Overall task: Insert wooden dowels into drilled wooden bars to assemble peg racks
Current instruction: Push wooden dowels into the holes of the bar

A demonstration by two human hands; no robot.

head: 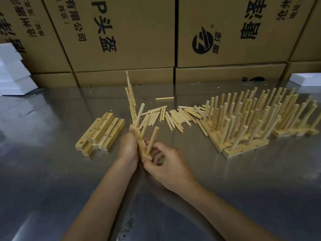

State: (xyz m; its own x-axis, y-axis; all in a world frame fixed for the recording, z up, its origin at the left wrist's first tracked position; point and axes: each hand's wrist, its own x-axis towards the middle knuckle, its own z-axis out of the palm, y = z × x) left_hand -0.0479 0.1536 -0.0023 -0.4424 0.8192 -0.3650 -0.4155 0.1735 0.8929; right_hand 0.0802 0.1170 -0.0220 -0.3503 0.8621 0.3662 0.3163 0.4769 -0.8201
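- The fingers [157, 154] of the right hand [166, 164] are curled round the near end of a pale drilled wooden bar [141, 145], close to the foot of a round wooden dowel [152, 140] standing in it; the left hand [127, 148] grips the bar's left side, fingers wrapped behind it.
- The bar is held tilted, near end low above the shiny steel table [69, 180], far end rising; several dowels stick out of it to the right.
- Left of the hands, a small stack of bare drilled wooden bars [101, 133] lies flat, with a strip of bare table between it and the left hand.
- Just beyond the hands, a scatter of loose wooden dowels [173, 117] lies flat; one single dowel [164, 98] lies apart, farther back.
- To the right, rows of finished peg racks [251, 122] stand with pegs up, the nearest rack's edge well apart from the right hand.
- A wall of brown printed cardboard boxes [121, 35] closes the far edge of the table; white foam blocks [12, 70] sit at far left and a white block [305, 79] at far right.
- The near table around both forearms is bare steel.
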